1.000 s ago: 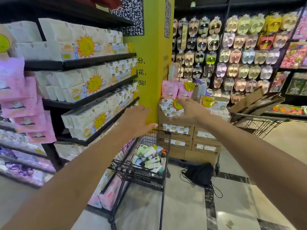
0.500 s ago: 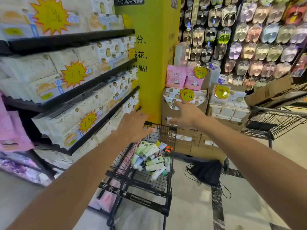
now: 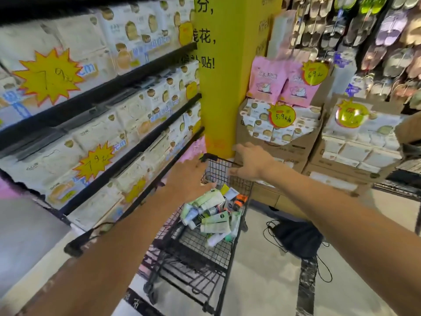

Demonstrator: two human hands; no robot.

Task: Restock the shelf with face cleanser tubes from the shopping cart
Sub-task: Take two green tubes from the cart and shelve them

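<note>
Head view: looks down past two bare forearms into a black wire shopping cart parked against stocked shelving
Face cleanser tubes: a loose heap in the cart basket, mostly pale green and white, lying flat on the wire floor; their long axes cross one another, several running left to right, others slanting down towards the camera, so the caps point no common way
Orange-capped tube: at the far right edge of the heap, touching the basket's right wall
Left hand: back of the hand up, held over the far left part of the basket, just above the heap; fingers look loosely extended towards the tubes and grip nothing, though motion blur hides the fingertips
Right hand: over the cart's far rim, fingers spread and straight, thumb hanging below, holding nothing; whether it touches the rim I cannot tell
Shelves: black boards on the left, packed with white packets and yellow starburst price tags
Yellow pillar: directly behind the cart, black characters printed on it
Cardboard display boxes: right of the pillar, pink packets standing on top
Black bag: on the floor to the right of the cart, its cords trailing loose
</note>
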